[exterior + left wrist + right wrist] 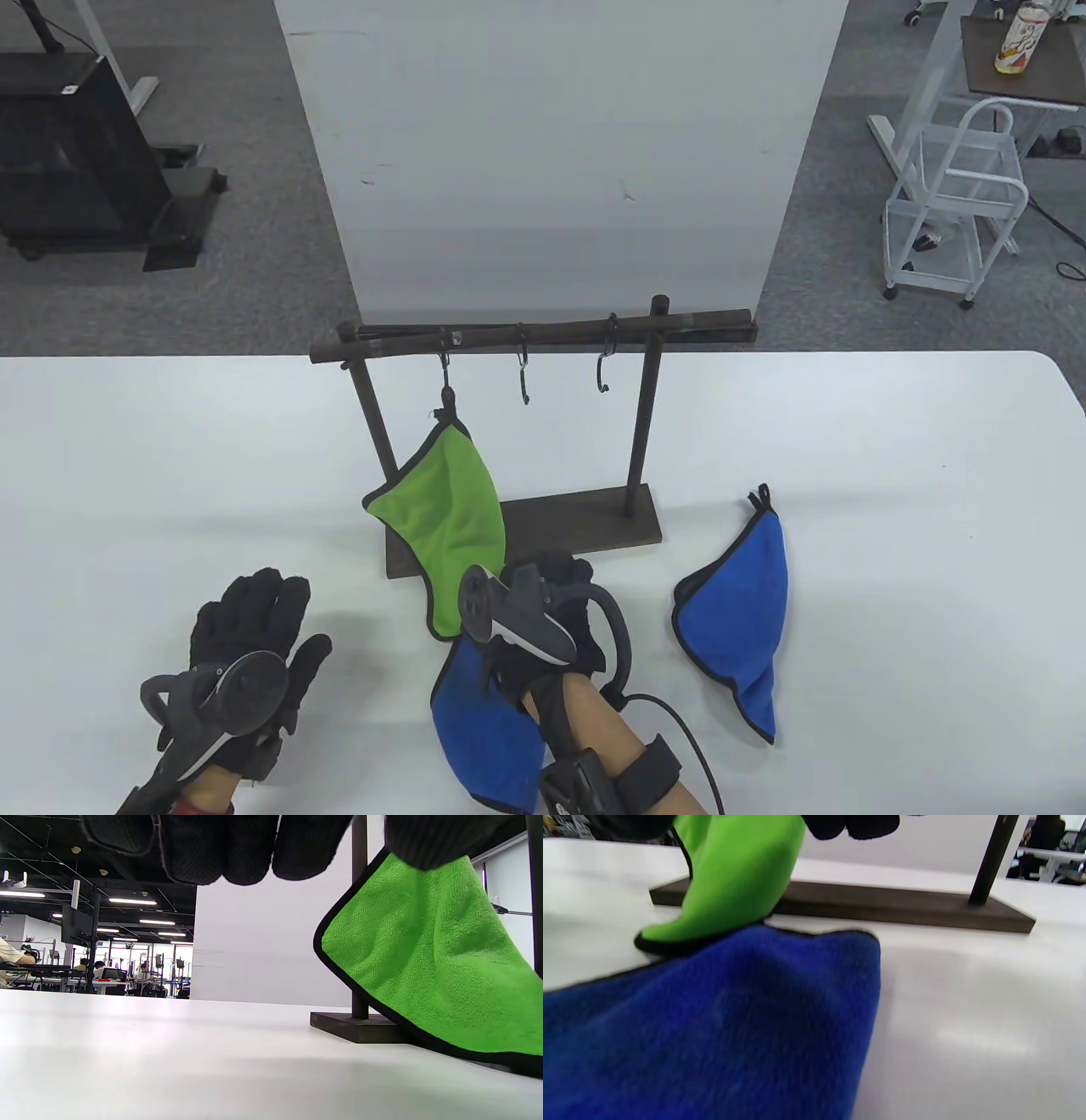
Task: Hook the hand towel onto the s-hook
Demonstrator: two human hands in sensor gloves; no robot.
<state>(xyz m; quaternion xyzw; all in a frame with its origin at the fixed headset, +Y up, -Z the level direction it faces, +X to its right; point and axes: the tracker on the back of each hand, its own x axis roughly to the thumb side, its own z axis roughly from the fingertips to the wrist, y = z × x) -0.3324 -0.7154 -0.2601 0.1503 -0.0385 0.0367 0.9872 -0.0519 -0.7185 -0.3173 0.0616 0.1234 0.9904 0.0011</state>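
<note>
Green towel [450, 509] hung by its loop on leftmost s-hook [446, 373] of rack [526, 531]. Left hand [250, 645] lay flat on table [127, 475], fingers spread, empty. Right hand [551, 620] hovered over near blue towel [484, 730]; grip unclear.

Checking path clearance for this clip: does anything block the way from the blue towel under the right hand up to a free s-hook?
Partly. The hung green towel drapes onto the blue towel beneath the right hand. The middle s-hook is bare.
</note>
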